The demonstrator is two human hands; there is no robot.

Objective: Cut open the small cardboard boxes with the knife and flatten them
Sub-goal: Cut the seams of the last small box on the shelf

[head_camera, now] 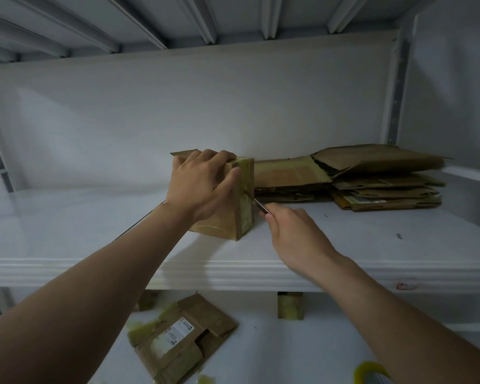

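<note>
A big white metal shelf (pixel 94 231) holds the work. At its back right lies one pile of flat brown cardboard boxes (pixel 372 178); I cannot count the sheets in it. Just left of the pile, and touching it, stands one small brown cardboard box with yellow tape (pixel 225 223), upright near the middle of the shelf.

On the lower white shelf (pixel 288 356) lies one flat brown box with a white label (pixel 183 336). Behind it one small taped box (pixel 290 304) peeks out from under the upper shelf.

There are two hands. The left hand (pixel 203 184) grips the standing box. Its fingers are bent over the top and its thumb presses the front side. The right hand (pixel 294 231) is closed tight around one thin knife (pixel 257 204). The handle is mostly hidden in the fist. The blade tip touches the taped edge of the box.

One yellow tape roll (pixel 372 372) shows at the bottom right.
</note>
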